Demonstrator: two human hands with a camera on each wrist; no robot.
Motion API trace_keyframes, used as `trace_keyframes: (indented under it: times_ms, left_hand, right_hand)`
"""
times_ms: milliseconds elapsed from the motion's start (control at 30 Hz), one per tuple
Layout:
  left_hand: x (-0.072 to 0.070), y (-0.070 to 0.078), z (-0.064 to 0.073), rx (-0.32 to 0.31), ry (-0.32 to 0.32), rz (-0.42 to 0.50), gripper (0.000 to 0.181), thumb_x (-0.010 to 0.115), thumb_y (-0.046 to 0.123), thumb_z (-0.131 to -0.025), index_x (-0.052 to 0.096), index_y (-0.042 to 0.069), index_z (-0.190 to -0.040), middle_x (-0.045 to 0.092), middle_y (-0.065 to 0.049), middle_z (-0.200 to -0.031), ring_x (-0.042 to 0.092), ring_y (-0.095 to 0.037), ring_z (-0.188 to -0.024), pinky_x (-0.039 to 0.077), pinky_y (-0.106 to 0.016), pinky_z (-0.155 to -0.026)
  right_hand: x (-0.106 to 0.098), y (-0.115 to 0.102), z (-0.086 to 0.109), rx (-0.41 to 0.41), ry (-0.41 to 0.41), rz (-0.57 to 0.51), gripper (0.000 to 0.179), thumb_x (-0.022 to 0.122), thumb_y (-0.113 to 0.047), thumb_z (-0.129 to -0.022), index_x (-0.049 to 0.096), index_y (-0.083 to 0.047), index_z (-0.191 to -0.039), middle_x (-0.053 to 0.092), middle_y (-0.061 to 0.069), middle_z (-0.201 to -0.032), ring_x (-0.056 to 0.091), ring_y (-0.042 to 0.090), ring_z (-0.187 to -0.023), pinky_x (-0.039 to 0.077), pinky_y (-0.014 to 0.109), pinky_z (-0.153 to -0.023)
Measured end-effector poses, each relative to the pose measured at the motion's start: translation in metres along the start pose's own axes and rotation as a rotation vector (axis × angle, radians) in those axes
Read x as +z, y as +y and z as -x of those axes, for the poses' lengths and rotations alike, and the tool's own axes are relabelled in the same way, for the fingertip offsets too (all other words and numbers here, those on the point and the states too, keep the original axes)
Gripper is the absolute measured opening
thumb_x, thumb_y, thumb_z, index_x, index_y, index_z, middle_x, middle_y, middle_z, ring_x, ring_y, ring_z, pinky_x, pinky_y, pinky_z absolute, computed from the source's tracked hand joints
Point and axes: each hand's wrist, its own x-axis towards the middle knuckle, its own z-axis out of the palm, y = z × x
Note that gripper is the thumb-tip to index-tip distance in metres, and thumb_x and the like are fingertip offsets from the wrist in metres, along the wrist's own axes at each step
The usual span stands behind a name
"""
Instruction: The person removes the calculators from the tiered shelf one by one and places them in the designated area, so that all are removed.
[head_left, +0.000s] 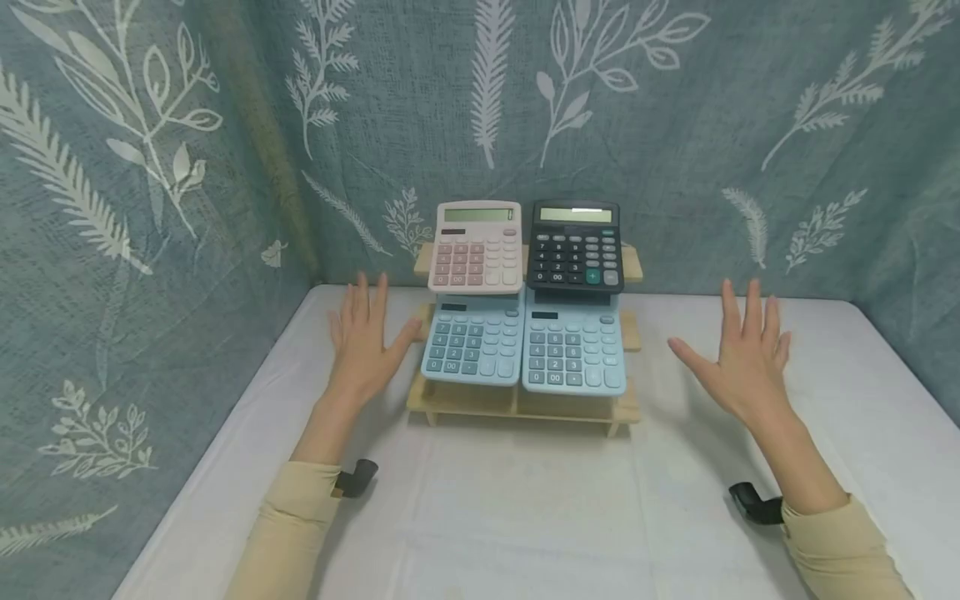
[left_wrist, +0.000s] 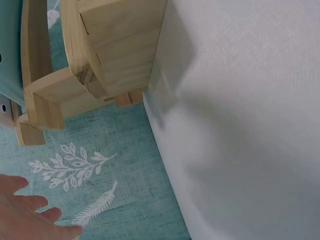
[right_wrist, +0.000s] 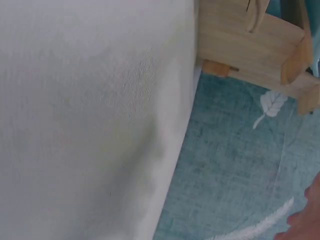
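Note:
On a tiered wooden rack sit a pink-and-white calculator and a black calculator in the upper row. Below them, side by side, lean a light blue calculator and another light blue calculator. Left of the rack is my left hand, fingers spread and holding nothing; its thumb points at the rack's side, and contact cannot be judged. My right hand hovers to the right of the rack, apart from it, with straight spread fingers and nothing in them.
White cloth covers the table. A blue-green curtain with white leaf prints hangs behind and along the sides. Black wrist-worn devices stick out from both sleeves. In the left wrist view the rack's wooden side shows close up.

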Motion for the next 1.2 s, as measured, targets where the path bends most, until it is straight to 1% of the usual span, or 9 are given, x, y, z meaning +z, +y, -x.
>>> trace_keyframes:
  times_ms: [100, 233, 300, 400, 500, 633, 833, 967, 1200]
  left_hand:
    - [0.000, 0.000, 0.000, -0.006, 0.028, 0.141, 0.078, 0.047, 0.048, -0.099, 0.015, 0.006, -0.156, 0.007, -0.023, -0.160, 0.003, -0.040, -0.147, 0.004, -0.062, -0.116]
    - [0.000, 0.000, -0.001, -0.012, 0.069, 0.304, 0.069, 0.054, 0.034, -0.100, 0.025, 0.001, -0.153, 0.024, -0.022, -0.156, 0.023, -0.038, -0.143, 0.023, -0.054, -0.116]
    - [0.001, 0.000, -0.001, -0.021, 0.076, 0.360, 0.064, 0.056, 0.029, -0.100, 0.030, 0.001, -0.151, 0.031, -0.021, -0.153, 0.032, -0.036, -0.139, 0.031, -0.050, -0.114]
    - [0.002, 0.000, -0.001, -0.058, 0.064, 0.450, 0.060, 0.059, 0.026, -0.098, 0.036, 0.002, -0.148, 0.037, -0.018, -0.150, 0.040, -0.033, -0.135, 0.039, -0.043, -0.110]
    - [0.002, -0.001, -0.002, -0.098, 0.039, 0.520, 0.060, 0.063, 0.025, -0.097, 0.039, 0.003, -0.147, 0.039, -0.015, -0.150, 0.044, -0.031, -0.132, 0.043, -0.040, -0.107]
    - [0.003, -0.004, -0.003, -0.132, -0.015, 0.607, 0.063, 0.067, 0.024, -0.094, 0.039, 0.005, -0.147, 0.041, -0.013, -0.149, 0.046, -0.029, -0.131, 0.043, -0.041, -0.106]
    - [0.005, -0.010, -0.006, -0.150, -0.096, 0.679, 0.066, 0.068, 0.019, -0.093, 0.036, 0.004, -0.149, 0.040, -0.014, -0.150, 0.045, -0.034, -0.131, 0.041, -0.051, -0.105]
    - [0.007, -0.012, -0.008, -0.144, -0.129, 0.715, 0.066, 0.068, 0.015, -0.092, 0.036, 0.003, -0.149, 0.039, -0.016, -0.150, 0.044, -0.037, -0.131, 0.041, -0.051, -0.106]
    - [0.009, -0.015, -0.011, -0.132, -0.189, 0.725, 0.067, 0.068, 0.016, -0.093, 0.035, 0.004, -0.149, 0.038, -0.016, -0.150, 0.045, -0.035, -0.131, 0.041, -0.049, -0.107]
  right_hand:
    - [0.001, 0.001, 0.001, -0.026, 0.001, -0.110, 0.098, 0.051, -0.058, -0.094, -0.008, -0.010, -0.156, -0.017, 0.021, -0.159, -0.016, 0.046, -0.143, 0.002, 0.078, -0.104]
    - [0.001, 0.000, 0.001, -0.064, 0.007, -0.244, 0.090, 0.051, -0.046, -0.098, -0.002, -0.002, -0.155, -0.005, 0.030, -0.157, -0.004, 0.052, -0.141, 0.006, 0.077, -0.105]
    - [0.000, -0.003, 0.001, -0.062, 0.011, -0.276, 0.087, 0.051, -0.044, -0.099, 0.001, -0.001, -0.155, 0.002, 0.032, -0.156, 0.002, 0.054, -0.140, 0.009, 0.076, -0.105]
    - [-0.002, -0.008, 0.001, -0.063, 0.023, -0.341, 0.083, 0.054, -0.040, -0.099, 0.008, 0.000, -0.155, 0.015, 0.033, -0.153, 0.016, 0.054, -0.137, 0.021, 0.072, -0.106]
    - [-0.004, -0.015, 0.001, -0.064, 0.034, -0.415, 0.078, 0.056, -0.036, -0.099, 0.014, 0.000, -0.154, 0.025, 0.030, -0.149, 0.028, 0.050, -0.133, 0.034, 0.065, -0.103]
    - [-0.006, -0.026, -0.001, -0.058, 0.029, -0.472, 0.074, 0.055, -0.037, -0.099, 0.020, -0.002, -0.153, 0.035, 0.026, -0.145, 0.037, 0.044, -0.129, 0.040, 0.060, -0.102]
    - [-0.013, -0.042, -0.005, -0.012, -0.031, -0.523, 0.070, 0.053, -0.043, -0.099, 0.025, -0.008, -0.153, 0.045, 0.019, -0.141, 0.041, 0.037, -0.129, 0.039, 0.058, -0.103]
    - [-0.016, -0.052, -0.008, 0.012, -0.094, -0.560, 0.070, 0.050, -0.047, -0.100, 0.027, -0.008, -0.153, 0.047, 0.019, -0.139, 0.046, 0.037, -0.126, 0.040, 0.058, -0.101]
    - [-0.016, -0.065, -0.014, -0.011, -0.176, -0.631, 0.065, 0.048, -0.044, -0.101, 0.031, -0.006, -0.151, 0.047, 0.022, -0.137, 0.054, 0.038, -0.118, 0.041, 0.054, -0.104]
